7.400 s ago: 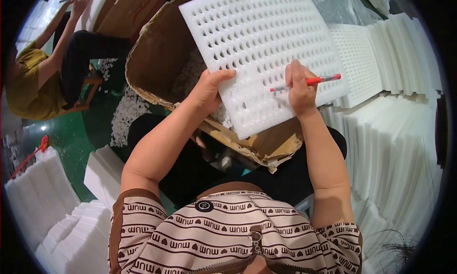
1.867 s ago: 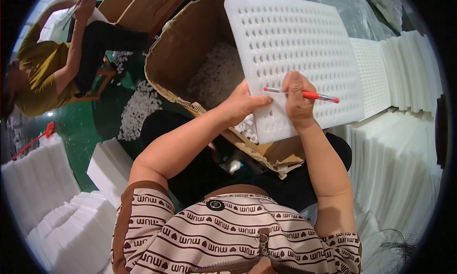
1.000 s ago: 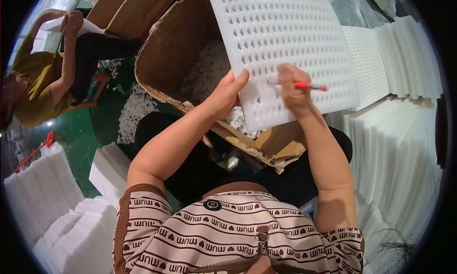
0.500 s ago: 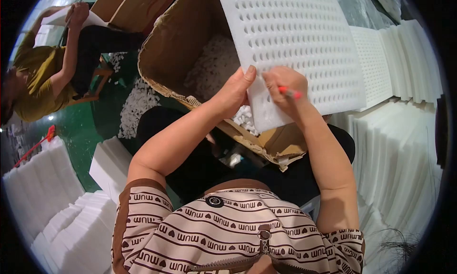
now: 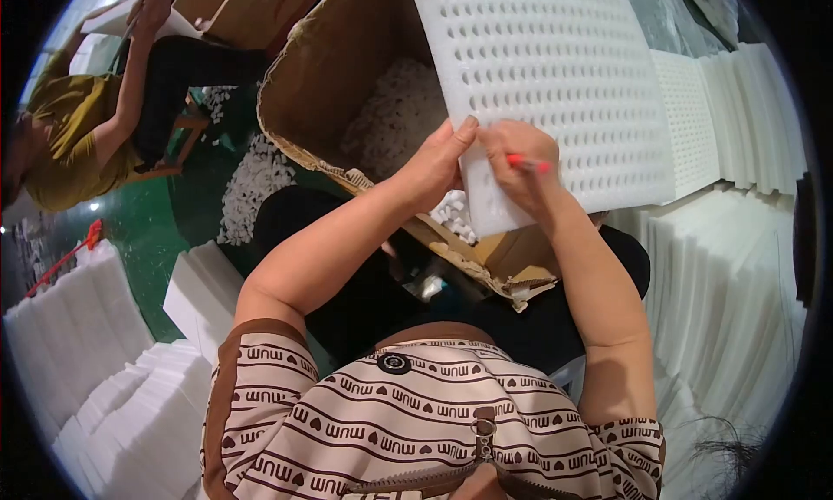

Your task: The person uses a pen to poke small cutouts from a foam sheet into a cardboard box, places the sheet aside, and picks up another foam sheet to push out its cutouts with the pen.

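Note:
A white foam sheet (image 5: 555, 75) with rows of small holes is tilted over an open cardboard box (image 5: 299, 92). My left hand (image 5: 441, 163) grips its left edge, thumb on the upper face and the other fingers out of sight beneath. Closed in a fist, my right hand (image 5: 521, 163) is over the sheet near its lower left corner. From that fist sticks out a slim tool with a red handle (image 5: 531, 163); its working end is hidden. Small white foam bits (image 5: 395, 118) lie inside the box.
Stacked white foam sheets (image 5: 733, 274) stand at the right, beside another holed sheet (image 5: 685, 109). More foam stacks (image 5: 82, 309) are at lower left. Foam scraps (image 5: 252, 187) litter the green floor. A seated person (image 5: 87, 135) at upper left handles a white sheet.
The holed sheet and my left hand have shifted slightly right in view. My right hand stays near the same spot on the sheet, still around the red-handled tool.

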### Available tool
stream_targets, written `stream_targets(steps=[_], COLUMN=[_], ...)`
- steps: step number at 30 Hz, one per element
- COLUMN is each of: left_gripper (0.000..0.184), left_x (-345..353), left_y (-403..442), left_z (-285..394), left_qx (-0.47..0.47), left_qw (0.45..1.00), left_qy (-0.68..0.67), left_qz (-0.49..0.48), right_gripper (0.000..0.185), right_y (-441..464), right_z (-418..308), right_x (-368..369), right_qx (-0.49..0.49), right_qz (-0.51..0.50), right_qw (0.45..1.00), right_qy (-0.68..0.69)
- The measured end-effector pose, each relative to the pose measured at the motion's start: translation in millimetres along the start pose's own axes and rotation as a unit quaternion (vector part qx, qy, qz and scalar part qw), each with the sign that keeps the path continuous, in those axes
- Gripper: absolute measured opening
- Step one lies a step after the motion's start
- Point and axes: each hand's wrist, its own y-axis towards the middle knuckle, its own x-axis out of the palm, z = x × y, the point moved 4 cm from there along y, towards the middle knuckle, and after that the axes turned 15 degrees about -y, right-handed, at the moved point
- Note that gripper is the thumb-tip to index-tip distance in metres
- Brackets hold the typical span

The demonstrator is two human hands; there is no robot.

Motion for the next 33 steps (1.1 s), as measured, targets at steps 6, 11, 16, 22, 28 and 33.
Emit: stream_targets(steps=[6, 11, 16, 22, 28, 33], left_gripper=[0.042, 0.043, 0.049, 0.049, 0.045, 0.045], left_x=[-1, 2, -5, -22, 10, 5], left_y=[2, -2, 4, 7, -9, -8], left_z=[5, 3, 8, 11, -2, 2], left_qx=[0.002, -0.009, 0.001, -0.016, 0.009, 0.000], left_qw=[0.999, 1.000, 1.000, 0.990, 0.997, 1.000], left_qy=[-0.039, -0.003, 0.000, -0.133, -0.079, -0.027], left_qz=[0.008, 0.002, 0.006, -0.040, -0.002, 0.004], right_gripper=[0.025, 0.023, 0.031, 0.042, 0.046, 0.043], right_y=[2, 1, 11, -1, -1, 7], right_z=[7, -4, -2, 43, 39, 23], right_x=[-6, -1, -12, -33, -37, -31], right_qx=[0.106, 0.035, 0.108, 0.300, 0.303, 0.141], right_qz=[-0.013, -0.042, -0.008, 0.077, 0.086, 0.048], right_qw=[0.968, 0.991, 0.967, 0.906, 0.900, 0.980], right_qy=[0.226, 0.119, 0.230, 0.288, 0.301, 0.132])
